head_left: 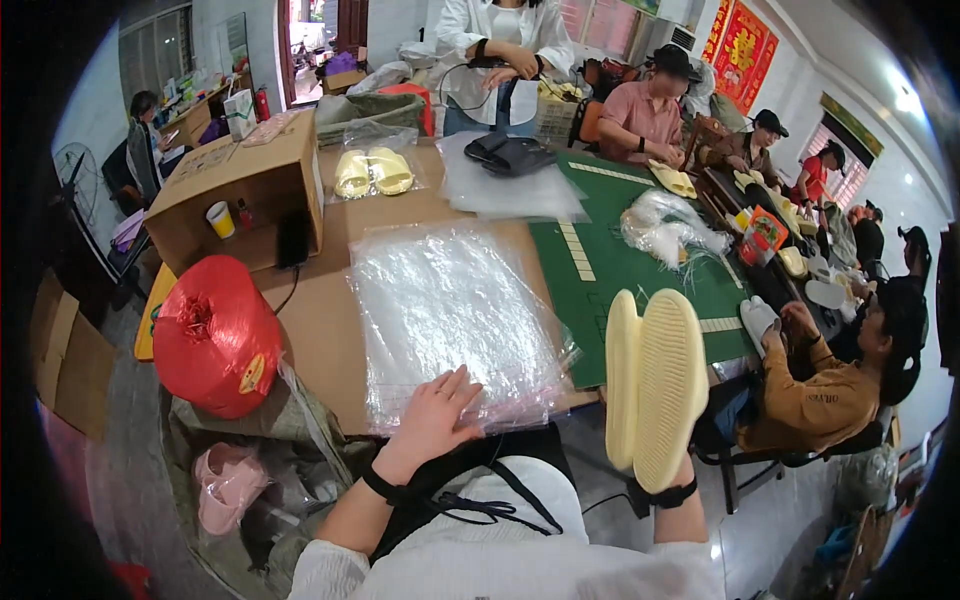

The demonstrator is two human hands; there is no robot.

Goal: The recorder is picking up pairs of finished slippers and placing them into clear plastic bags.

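Pair of pale yellow slippers (668,390) held upright to the right of the stack of clear plastic bags (450,300).

The right hand (686,474) has hold of the pair, a ribbed sole showing; its fingers are hidden behind the slippers, so how tightly they close cannot be told. The left hand (432,418) lies palm down on the stack's near edge, fingers loosely spread, with no clear pinch on the film. Beyond the stack lies a bagged yellow pair (375,172); left of it sits a red twine roll (218,335). The step in hand looks like readying a bag for the slippers; the next move probably calls for the left fingertips to part one thin layer while the right keeps both slippers together.
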